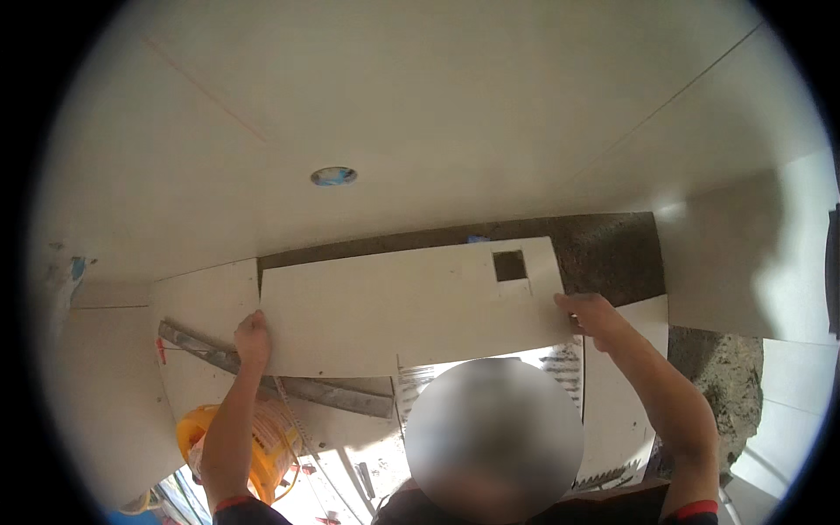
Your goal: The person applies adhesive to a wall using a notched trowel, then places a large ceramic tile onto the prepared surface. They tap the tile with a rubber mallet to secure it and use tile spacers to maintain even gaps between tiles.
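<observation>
My left hand (252, 337) grips the left end of a long pale tile (402, 311) with a small square cutout near its upper right corner. My right hand (586, 319) holds its right end, fingers closed at the edge. The tile is over a dark, rough strip (604, 249) along the wall, partly covering it. Beside it lie other pale tiles (630, 367); behind my left arm a long grey bar (188, 343) rests diagonally on them.
A pale wall (437, 105) has a round opening (333, 176). A yellow reel (271, 437) and scattered tools sit at the lower left. Rough bare concrete (726, 394) shows at the right, beside a pale panel (717, 262). A blurred round area covers the lower middle.
</observation>
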`<state>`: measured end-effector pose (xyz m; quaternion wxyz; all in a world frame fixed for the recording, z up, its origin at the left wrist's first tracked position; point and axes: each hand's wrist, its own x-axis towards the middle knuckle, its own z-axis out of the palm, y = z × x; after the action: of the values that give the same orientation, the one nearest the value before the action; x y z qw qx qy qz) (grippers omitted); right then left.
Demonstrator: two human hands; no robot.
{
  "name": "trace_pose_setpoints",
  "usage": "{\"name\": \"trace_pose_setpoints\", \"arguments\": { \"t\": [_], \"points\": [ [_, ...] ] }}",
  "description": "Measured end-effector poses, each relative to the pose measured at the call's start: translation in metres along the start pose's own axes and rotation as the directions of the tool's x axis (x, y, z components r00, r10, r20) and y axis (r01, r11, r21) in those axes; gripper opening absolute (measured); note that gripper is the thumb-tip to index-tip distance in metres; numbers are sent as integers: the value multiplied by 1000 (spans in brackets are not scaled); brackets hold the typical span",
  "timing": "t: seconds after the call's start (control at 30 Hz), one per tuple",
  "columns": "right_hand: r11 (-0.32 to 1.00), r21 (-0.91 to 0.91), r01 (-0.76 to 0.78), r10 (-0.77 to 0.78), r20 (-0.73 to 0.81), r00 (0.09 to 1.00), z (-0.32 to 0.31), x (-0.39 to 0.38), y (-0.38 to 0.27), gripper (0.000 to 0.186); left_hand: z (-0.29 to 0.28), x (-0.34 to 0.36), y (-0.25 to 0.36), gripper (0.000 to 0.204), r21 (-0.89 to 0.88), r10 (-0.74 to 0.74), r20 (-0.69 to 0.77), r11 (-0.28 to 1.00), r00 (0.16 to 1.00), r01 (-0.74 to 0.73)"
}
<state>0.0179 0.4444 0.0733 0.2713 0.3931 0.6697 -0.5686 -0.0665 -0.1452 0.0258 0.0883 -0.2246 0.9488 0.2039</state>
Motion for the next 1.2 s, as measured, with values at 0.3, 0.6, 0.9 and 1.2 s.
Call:
{"name": "trace_pose_setpoints", "arguments": {
  "t": [0.3,0.6,0.9,1.2],
  "points": [
    [992,127,-29,30,-6,1000,-8,7,1,46,18,33,14,43,-19,131,-25,991,991,-131],
    [978,206,-20,6,69,998,-2,16,-10,53,26,39,10,37,77,137,-103,989,985,-130],
    [996,76,40,-34,-73,997,2,-2,-12,69,36,55,11,40,51,70,-93,997,993,-65],
    [994,87,59,-65,75,995,27,9,-26,62,-9,40,0,42,259,-10,-58,965,998,25]
  ]
}}
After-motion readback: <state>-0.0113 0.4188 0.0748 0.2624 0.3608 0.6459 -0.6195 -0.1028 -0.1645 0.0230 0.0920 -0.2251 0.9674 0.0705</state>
